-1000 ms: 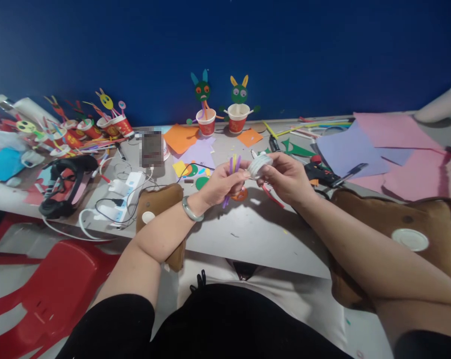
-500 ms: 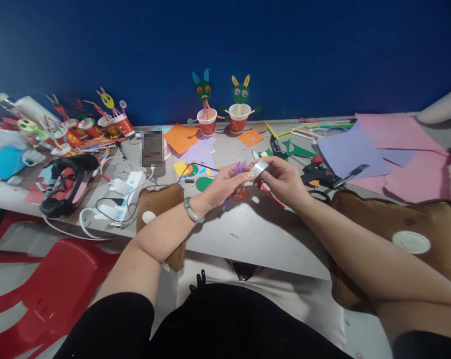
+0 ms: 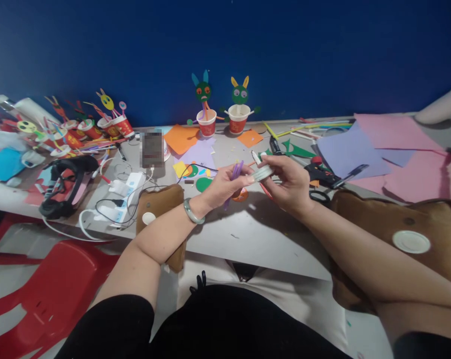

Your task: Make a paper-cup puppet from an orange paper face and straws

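Note:
My left hand [image 3: 227, 185] is closed on thin purple sticks [image 3: 236, 172], which poke out above and below its fingers. Its thumb also touches a pale roll that looks like tape [image 3: 262, 173]. My right hand [image 3: 287, 182] pinches the other side of this roll between thumb and fingers. Both hands are over the front middle of the table. Under them lie an orange disc [image 3: 241, 195] and a red strip, partly hidden. Left of my left hand is a green paper circle [image 3: 203, 185].
Two red cups with green-headed figures [image 3: 207, 122] [image 3: 238, 119] stand by the blue wall. More figures in cups, a headset [image 3: 66, 184] and a power strip [image 3: 130, 197] are left. Pink and purple paper [image 3: 354, 149], a black tool and brown cushions [image 3: 430, 219] lie right.
My right hand has turned and shifted slightly right, and the roll has tilted flatter and moved right with it. My left hand has stayed nearly in place with the purple sticks.

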`<state>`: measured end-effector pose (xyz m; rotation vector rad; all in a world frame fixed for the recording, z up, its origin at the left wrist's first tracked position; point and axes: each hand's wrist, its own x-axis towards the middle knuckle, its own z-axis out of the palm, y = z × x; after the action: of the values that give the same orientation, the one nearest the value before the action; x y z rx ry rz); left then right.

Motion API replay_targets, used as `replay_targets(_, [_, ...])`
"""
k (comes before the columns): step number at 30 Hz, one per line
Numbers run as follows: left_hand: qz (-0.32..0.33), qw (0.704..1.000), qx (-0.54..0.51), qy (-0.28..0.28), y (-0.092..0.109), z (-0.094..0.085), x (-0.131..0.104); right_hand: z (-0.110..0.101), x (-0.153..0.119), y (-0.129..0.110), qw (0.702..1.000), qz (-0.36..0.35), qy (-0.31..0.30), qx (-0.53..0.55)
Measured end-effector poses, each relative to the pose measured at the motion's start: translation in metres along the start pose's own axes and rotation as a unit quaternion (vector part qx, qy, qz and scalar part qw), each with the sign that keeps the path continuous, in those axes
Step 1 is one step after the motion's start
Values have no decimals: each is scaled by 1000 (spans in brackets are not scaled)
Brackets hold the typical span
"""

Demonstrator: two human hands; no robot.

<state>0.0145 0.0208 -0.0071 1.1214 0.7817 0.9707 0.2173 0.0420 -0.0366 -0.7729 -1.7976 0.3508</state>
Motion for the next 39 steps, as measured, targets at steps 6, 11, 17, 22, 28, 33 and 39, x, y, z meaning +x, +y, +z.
replay_targets(6, [10, 1000, -11, 10, -2, 1, 0, 0, 1, -10, 983, 101, -80, 131])
replay_targets(11, [15, 1000, -10, -2, -1, 1, 0, -1, 6, -22, 967, 157, -77, 183])
replay_targets(17, [5, 1000, -20, -6, 0, 1, 1, 2, 8, -20, 929, 233, -107, 266])
replay_targets(22, [0, 1000, -21, 7, 1, 3, 0, 4, 4, -17, 943, 220, -86, 235])
replay_targets(28, [-7, 1000, -24, 0, 2, 2, 1, 2, 3, -20, 951, 205, -89, 213])
replay_targets(33, [-7, 1000, -25, 5, 3, 2, 1, -1, 5, -24, 950, 220, -88, 203])
replay_targets(39, [-11, 1000, -24, -1, 0, 2, 2, 0, 7, -27, 951, 222, -82, 199])
